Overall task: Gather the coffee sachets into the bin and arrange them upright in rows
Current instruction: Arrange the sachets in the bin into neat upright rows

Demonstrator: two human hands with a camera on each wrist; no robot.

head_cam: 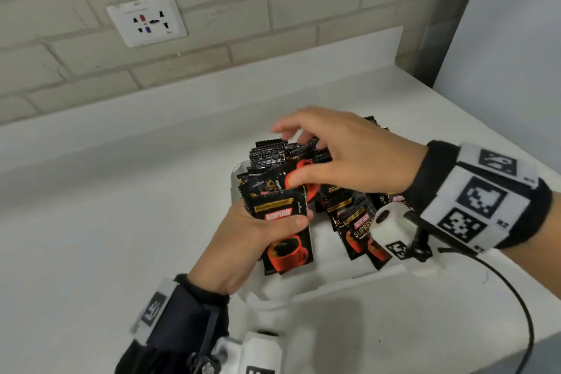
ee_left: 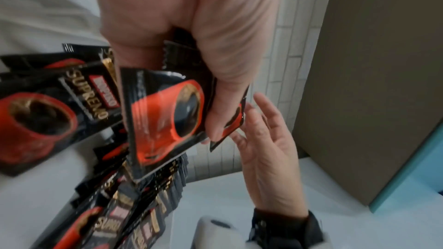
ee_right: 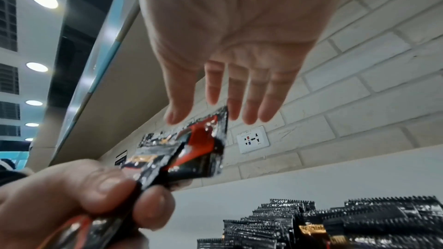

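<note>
My left hand (head_cam: 255, 231) grips a small stack of black-and-red coffee sachets (head_cam: 282, 222) over the near left part of the white bin (head_cam: 334, 284). The left wrist view shows its thumb (ee_left: 215, 82) curled over the held sachets (ee_left: 165, 116). My right hand (head_cam: 343, 155) hovers over the bin with fingers straight, its thumb close to the top of the held stack. From the right wrist, that hand (ee_right: 239, 54) holds nothing above the held sachets (ee_right: 196, 149). Upright sachets (head_cam: 273, 152) stand in rows at the bin's back. Other sachets (head_cam: 355, 228) lean at its right.
The bin sits on a white countertop (head_cam: 106, 222) against a brick wall with a wall socket (head_cam: 147, 20). A tall cabinet side (head_cam: 501, 39) bounds the counter on the right. A black cable (head_cam: 516, 297) trails from my right wrist over the counter's near edge.
</note>
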